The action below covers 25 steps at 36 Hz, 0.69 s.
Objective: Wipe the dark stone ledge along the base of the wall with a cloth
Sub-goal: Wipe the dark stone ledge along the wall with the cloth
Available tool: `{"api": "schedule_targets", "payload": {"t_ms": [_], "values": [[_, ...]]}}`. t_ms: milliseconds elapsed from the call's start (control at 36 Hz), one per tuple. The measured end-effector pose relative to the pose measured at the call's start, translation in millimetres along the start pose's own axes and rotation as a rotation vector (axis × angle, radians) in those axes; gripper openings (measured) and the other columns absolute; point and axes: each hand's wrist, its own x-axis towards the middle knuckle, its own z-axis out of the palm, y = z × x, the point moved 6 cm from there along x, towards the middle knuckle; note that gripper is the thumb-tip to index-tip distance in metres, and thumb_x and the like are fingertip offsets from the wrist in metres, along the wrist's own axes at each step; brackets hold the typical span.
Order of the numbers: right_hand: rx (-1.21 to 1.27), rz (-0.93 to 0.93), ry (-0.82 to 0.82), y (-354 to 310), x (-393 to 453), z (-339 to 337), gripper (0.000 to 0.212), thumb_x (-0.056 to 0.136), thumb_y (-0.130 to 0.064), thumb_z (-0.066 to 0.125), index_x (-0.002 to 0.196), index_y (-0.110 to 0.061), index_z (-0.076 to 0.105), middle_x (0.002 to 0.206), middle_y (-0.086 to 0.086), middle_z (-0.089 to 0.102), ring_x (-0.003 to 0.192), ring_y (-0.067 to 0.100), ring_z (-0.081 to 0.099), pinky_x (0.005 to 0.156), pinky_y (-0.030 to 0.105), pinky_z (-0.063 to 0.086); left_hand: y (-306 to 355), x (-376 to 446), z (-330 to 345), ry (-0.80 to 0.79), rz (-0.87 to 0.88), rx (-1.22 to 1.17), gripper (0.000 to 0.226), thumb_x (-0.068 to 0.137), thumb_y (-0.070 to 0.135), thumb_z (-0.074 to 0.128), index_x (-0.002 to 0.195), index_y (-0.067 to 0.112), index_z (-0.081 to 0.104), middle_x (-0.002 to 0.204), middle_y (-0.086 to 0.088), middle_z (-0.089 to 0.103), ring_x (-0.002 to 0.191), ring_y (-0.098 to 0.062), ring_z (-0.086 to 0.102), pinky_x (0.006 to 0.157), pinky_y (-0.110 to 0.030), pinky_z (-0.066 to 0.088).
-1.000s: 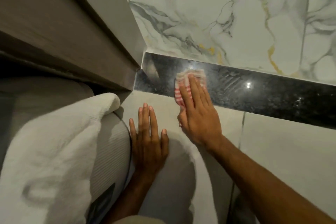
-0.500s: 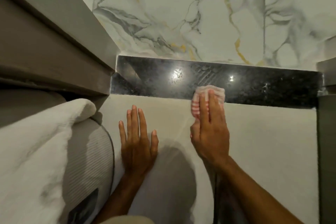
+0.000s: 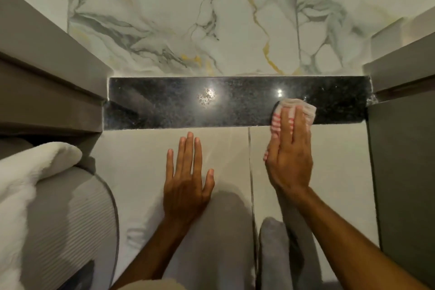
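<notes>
Right hand (image 3: 288, 158) pressing cloth (image 3: 294, 110), now at ledge (image 3: 188, 101) 3 o'clock end; left hand (image 3: 188, 179) flat, empty. Pass nearly finishing.

Dim, warm light is cast from above. Two glare spots are seen on the dark stone ledge (image 3: 164, 106), toward 12 o'clock. A soft shadow is thrown on the floor tiles (image 3: 141, 148) at 6 o'clock. Straight edges are bowed toward the frame borders; mild softness is noted throughout.

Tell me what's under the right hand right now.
A pink-striped cloth lies under the right hand, pressed on the dark ledge near its right end. The cloth's far edge shows beyond the fingertips. The stone beneath it is covered.
</notes>
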Motion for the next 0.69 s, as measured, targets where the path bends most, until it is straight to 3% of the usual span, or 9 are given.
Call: {"api": "schedule_targets", "payload": {"t_ms": [56,111,194,306,417,556,694], "values": [[0.013,0.152,0.064,12,29,-8,0.069,0.116,-0.036,0.039,0.176,-0.018,0.01,0.184,0.007,0.012,0.17,0.031,0.015,0.137,0.05,0.028,10,4,5,0.0,0.029,-0.01,0.079,0.105,0.044,0.044,0.171,0.003,0.029,0.18,-0.02,0.025,0.167,-0.035,0.024,0.137,-0.058,0.021],[0.021,0.164,0.087,4,60,-8,0.07,0.116,-0.035,0.04,0.176,-0.015,0.01,0.184,0.009,0.011,0.17,0.032,0.014,0.139,0.048,0.024,21,9,10,0.0,0.067,-0.02,0.079,0.106,0.045,0.043,0.172,0.005,0.026,0.181,-0.02,0.022,0.168,-0.035,0.021,0.138,-0.056,0.015],[0.015,-0.012,0.051,-18,80,2,0.068,0.115,-0.038,0.036,0.176,-0.018,0.014,0.184,0.005,0.012,0.17,0.029,0.015,0.137,0.034,0.014,36,16,16,-0.003,0.123,0.004,0.077,0.109,0.046,0.037,0.173,0.005,0.024,0.181,-0.021,0.021,0.168,-0.037,0.022,0.138,-0.056,0.014],[-0.015,-0.236,-0.035,0,34,3,0.069,0.113,-0.038,0.04,0.176,-0.026,0.014,0.184,0.0,0.011,0.171,0.024,0.014,0.137,0.033,0.019,49,22,16,-0.027,0.169,0.021,0.074,0.112,0.048,0.026,0.172,0.004,0.026,0.18,-0.022,0.022,0.168,-0.038,0.023,0.136,-0.059,0.021],[-0.006,-0.057,-0.006,58,13,-18,0.068,0.115,-0.039,0.035,0.176,-0.023,0.01,0.184,0.001,0.01,0.171,0.026,0.013,0.138,0.046,0.026,57,25,13,-0.014,0.225,0.038,0.077,0.109,0.045,0.041,0.171,0.002,0.027,0.18,-0.023,0.023,0.168,-0.038,0.023,0.135,-0.061,0.024],[-0.008,0.237,0.064,76,84,-31,0.071,0.117,-0.041,0.036,0.176,-0.018,0.005,0.184,0.007,0.006,0.171,0.032,0.012,0.134,0.054,0.034,59,26,15,0.005,0.254,0.039,0.075,0.111,0.044,0.038,0.171,0.002,0.026,0.18,-0.024,0.021,0.168,-0.038,0.021,0.138,-0.058,0.016],[0.005,0.059,0.071,34,108,-17,0.067,0.115,-0.036,0.037,0.176,-0.02,0.013,0.184,0.007,0.011,0.17,0.032,0.015,0.138,0.046,0.025,58,27,14,0.01,0.22,0.008,0.075,0.11,0.044,0.038,0.17,0.001,0.029,0.18,-0.024,0.02,0.168,-0.038,0.02,0.138,-0.057,0.013]]}}
